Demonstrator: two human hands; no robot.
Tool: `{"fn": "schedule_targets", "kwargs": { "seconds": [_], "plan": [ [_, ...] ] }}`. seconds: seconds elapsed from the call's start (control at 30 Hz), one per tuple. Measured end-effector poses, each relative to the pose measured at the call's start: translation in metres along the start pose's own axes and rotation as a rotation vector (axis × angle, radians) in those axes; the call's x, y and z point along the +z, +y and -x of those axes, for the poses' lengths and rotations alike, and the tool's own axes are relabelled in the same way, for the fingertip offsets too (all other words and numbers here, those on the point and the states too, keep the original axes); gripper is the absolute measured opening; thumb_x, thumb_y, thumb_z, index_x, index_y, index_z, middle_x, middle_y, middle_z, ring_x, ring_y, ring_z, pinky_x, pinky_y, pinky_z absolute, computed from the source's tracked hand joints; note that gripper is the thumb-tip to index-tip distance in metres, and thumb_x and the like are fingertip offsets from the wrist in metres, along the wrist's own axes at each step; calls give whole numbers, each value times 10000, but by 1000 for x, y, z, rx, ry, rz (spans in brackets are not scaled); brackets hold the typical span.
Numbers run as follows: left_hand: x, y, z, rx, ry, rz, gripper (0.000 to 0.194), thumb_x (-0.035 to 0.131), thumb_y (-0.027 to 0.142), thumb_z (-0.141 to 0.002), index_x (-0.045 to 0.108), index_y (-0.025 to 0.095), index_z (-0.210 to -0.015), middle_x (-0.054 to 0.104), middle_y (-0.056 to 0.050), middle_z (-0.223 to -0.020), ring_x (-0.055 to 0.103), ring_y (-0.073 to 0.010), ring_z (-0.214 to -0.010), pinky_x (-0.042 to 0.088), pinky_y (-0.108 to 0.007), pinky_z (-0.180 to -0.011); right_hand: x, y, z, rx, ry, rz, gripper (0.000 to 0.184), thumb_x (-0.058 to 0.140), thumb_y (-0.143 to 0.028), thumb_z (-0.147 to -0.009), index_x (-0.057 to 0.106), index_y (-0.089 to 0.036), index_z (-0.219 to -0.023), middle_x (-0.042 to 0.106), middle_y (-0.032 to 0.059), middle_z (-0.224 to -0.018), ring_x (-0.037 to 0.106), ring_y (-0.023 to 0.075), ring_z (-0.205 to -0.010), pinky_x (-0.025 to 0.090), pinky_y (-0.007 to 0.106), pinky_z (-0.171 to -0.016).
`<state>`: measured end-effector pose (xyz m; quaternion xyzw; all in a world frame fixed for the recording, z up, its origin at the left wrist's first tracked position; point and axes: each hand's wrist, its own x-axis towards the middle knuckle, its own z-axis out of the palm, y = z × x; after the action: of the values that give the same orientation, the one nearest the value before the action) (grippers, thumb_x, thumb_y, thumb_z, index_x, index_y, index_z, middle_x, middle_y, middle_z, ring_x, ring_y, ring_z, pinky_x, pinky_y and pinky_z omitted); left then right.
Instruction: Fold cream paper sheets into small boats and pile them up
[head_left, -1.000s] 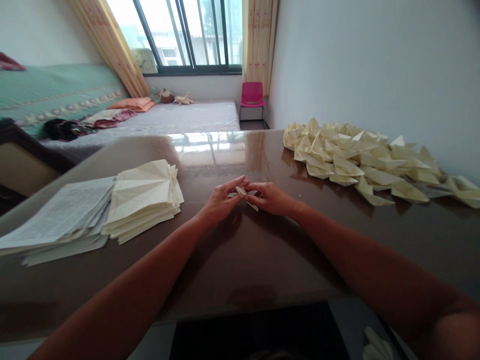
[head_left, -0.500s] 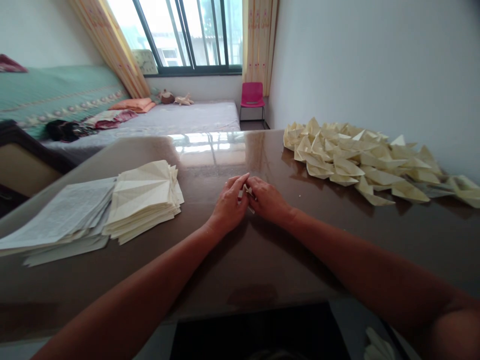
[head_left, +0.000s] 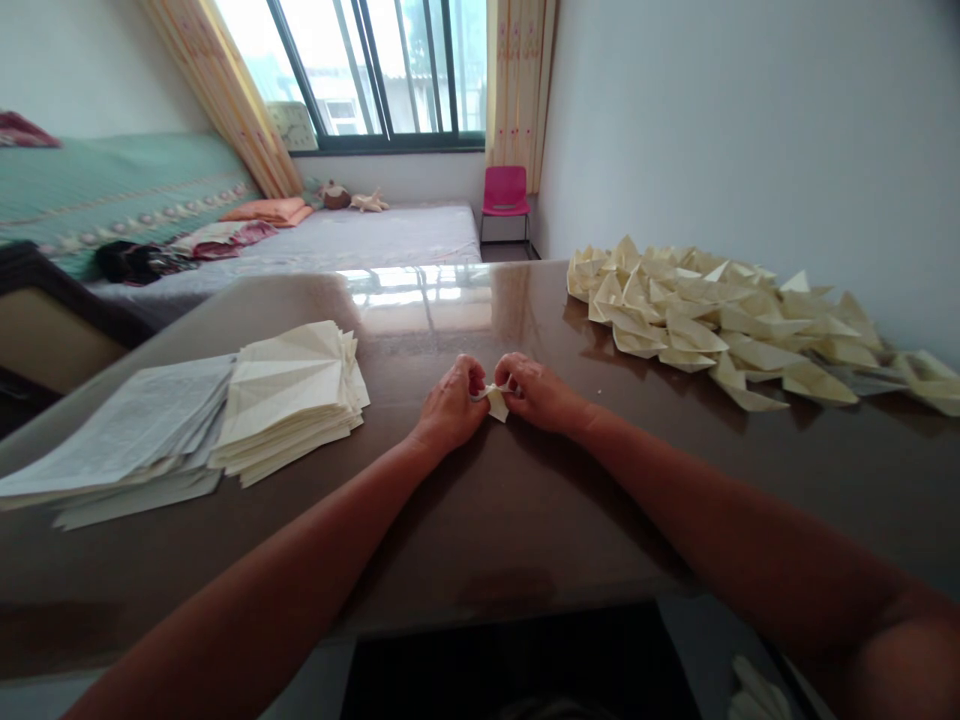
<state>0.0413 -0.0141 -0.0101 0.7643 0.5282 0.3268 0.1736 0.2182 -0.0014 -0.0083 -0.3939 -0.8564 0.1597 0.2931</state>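
A small folded piece of cream paper is pinched between my two hands, just above the brown table. My left hand is closed on its left side, fingertips curled in. On the opposite side my right hand grips it the same way, thumb and fingers together. Part of the paper points down toward me, and the rest is hidden behind my fingers.
To the left lie a stack of creased cream sheets and a pile of printed sheets. Many folded paper boats are heaped at the right by the wall. Beyond the table are a bed and a pink chair.
My hands, which were together with fingers covering the paper, have drawn slightly apart. Their fingers are now curled, and more of the folded paper shows between them.
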Motion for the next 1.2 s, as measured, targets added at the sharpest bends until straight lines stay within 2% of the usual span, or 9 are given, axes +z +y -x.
{"fn": "schedule_targets", "kwargs": {
  "seconds": [0.07, 0.17, 0.3, 0.43, 0.53, 0.63, 0.73, 1.0, 1.2],
  "plan": [
    [-3, -2, 0, 61, -39, -4, 123, 593, 196, -725, 522, 200, -825, 574, 15, -803, 563, -138, -737, 450, -268, -698, -6, 3, 1, -16, -51, -16, 123, 555, -124, -750, 526, -176, -858, 541, 11, -846, 515, 123, -729, 410, 231, -681],
    [-10, -5, 1, 154, -114, -7, 58, 571, 229, -774, 575, 203, -827, 595, 6, -857, 583, -134, -766, 446, -245, -685, -14, 4, 2, -28, -102, -47, 97, 574, -150, -774, 560, -180, -865, 558, 0, -842, 536, 109, -721, 408, 217, -670],
    [-23, -6, 4, 227, -205, -152, 144, 531, 298, -837, 648, 240, -897, 633, 1, -965, 600, -139, -781, 434, -237, -656, -22, 5, 3, -26, -181, -86, 61, 595, -174, -792, 602, -175, -853, 578, 4, -854, 566, 98, -715, 415, 203, -659],
    [-37, -4, 4, 353, -289, -321, 228, 476, 344, -891, 684, 311, -978, 650, 30, -1093, 601, -167, -961, 432, -249, -740, -30, 9, 4, -31, -271, -51, 109, 600, -176, -801, 668, -190, -885, 594, 16, -874, 571, 108, -736, 414, 210, -672],
    [-44, -2, 4, 401, -351, -376, 273, 438, 400, -915, 695, 348, -994, 652, 54, -1127, 591, -165, -1001, 432, -248, -764, -34, 10, 5, -81, -295, 10, 152, 580, -168, -816, 701, -204, -902, 605, 29, -896, 557, 117, -756, 403, 224, -701],
    [-45, 1, 4, 395, -358, -407, 326, 416, 446, -922, 717, 319, -903, 670, 44, -1081, 591, -169, -978, 432, -253, -755, -32, 8, 4, -78, -275, 12, 142, 583, -256, -842, 703, -185, -865, 611, 34, -867, 543, 111, -717, 393, 224, -683],
    [-41, 2, 5, 378, -326, -427, 347, 417, 434, -922, 711, 266, -842, 678, 8, -1007, 591, -178, -945, 434, -262, -745, -25, 8, 3, -1, -213, -20, 227, 589, -364, -847, 685, -167, -785, 605, 24, -803, 523, 98, -655, 380, 220, -635],
    [-36, 1, 4, 304, -321, -424, 257, 486, 400, -880, 691, 250, -840, 669, -8, -958, 590, -190, -931, 439, -278, -758, -19, 7, 1, 97, -222, -11, 223, 654, -406, -790, 668, -196, -863, 611, 6, -819, 548, 103, -670, 376, 211, -608],
    [-36, 4, 8, 281, -302, -467, 253, 475, 432, -882, 661, 265, -839, 657, 10, -993, 581, -200, -956, 442, -289, -726, -20, -12, 5, -6, -174, 217, 143, 620, -335, -822, 691, -232, -893, 623, 44, -956, 558, 170, -897, 377, 241, -701]
  ]
}}
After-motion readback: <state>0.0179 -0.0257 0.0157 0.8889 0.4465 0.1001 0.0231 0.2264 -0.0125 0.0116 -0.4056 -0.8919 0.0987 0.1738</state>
